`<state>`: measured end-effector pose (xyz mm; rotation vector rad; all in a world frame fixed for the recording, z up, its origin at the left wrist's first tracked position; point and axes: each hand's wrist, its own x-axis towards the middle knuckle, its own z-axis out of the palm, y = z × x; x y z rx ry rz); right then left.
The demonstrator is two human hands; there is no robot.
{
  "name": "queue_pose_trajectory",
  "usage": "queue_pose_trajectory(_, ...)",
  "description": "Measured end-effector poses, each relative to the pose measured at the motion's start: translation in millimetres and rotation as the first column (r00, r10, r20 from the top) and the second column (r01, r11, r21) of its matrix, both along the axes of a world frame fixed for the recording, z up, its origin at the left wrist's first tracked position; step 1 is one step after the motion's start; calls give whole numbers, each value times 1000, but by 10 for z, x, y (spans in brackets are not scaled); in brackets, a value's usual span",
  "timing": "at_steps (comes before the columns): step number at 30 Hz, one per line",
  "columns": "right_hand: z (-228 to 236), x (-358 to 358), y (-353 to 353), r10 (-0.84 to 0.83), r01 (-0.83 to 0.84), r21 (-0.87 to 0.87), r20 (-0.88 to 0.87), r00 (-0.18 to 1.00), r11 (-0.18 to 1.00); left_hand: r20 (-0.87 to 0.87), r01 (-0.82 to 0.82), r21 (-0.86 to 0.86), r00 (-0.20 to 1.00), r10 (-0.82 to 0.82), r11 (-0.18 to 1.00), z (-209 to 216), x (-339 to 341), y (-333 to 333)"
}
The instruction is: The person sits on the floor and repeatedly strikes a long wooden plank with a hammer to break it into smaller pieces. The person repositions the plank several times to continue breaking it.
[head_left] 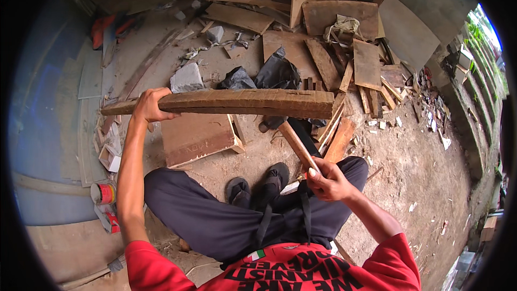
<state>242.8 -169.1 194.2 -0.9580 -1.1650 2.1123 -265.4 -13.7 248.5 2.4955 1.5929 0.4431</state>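
Note:
My left hand (pixel 151 105) is closed around a long brown wooden beam (pixel 247 100) near its left end. The beam is held level, side to side in front of me, above a wooden box-like panel (pixel 196 136). My right hand (pixel 327 181) grips the lower part of the wooden handle of a hammer (pixel 297 144). The hammer's dark head is just below the beam, near its right part; whether the two touch I cannot tell.
Black plastic bags (pixel 277 70) and a grey block (pixel 187 77) lie beyond the beam. Scrap boards (pixel 367 64) are heaped at the far right. A round can (pixel 103 193) stands left of my knee. Small debris litters the floor, and a concrete ledge (pixel 458 113) runs along the right.

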Motion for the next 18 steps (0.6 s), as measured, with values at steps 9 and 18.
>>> queue_pose_trajectory(9, -215, -37, 18, -3, 3, 45, 1, 1000, 999, -15, -42, 26, 999, 42, 999, 63, 2, -71)
queue_pose_trajectory(18, -66, 559, 647, 61, -134, 121, 474, 878, 984, 2, -152, -123, 988, 153, 981, -156, 364, -360)
